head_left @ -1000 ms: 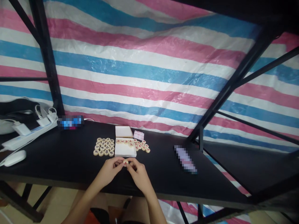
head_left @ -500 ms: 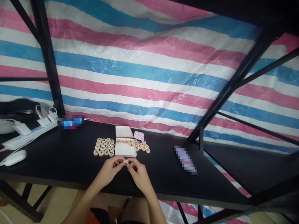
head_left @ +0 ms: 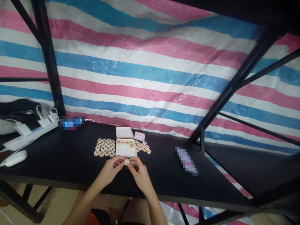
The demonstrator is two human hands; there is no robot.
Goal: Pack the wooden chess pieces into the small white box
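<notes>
A single round xiangqi piece point(head_left: 127, 162) is pinched between the fingertips of my left hand point(head_left: 114, 167) and my right hand point(head_left: 138, 171), just in front of an open white box point(head_left: 126, 151). Its marking is too small to read. Inside the box, several red-marked pieces point(head_left: 126, 142) lie along the far side. Dark-marked pieces point(head_left: 104, 147) stand in tidy rows left of the box. On its right, more red-marked pieces point(head_left: 142, 147) are loosely grouped. The white box lid point(head_left: 124, 132) lies behind the box.
A small pink-and-white paper point(head_left: 139, 136) lies beside the lid. To the left are a power strip point(head_left: 30, 137) with chargers, a white mouse-shaped object point(head_left: 16, 158) and a blurred device point(head_left: 71, 122). A blurred elongated object point(head_left: 186, 160) rests at right. Black metal posts point(head_left: 47, 59) frame the table.
The piece between my fingertips has turned slightly, showing more of a pale face. My hands stay in almost the same place, and the other pieces have not moved.
</notes>
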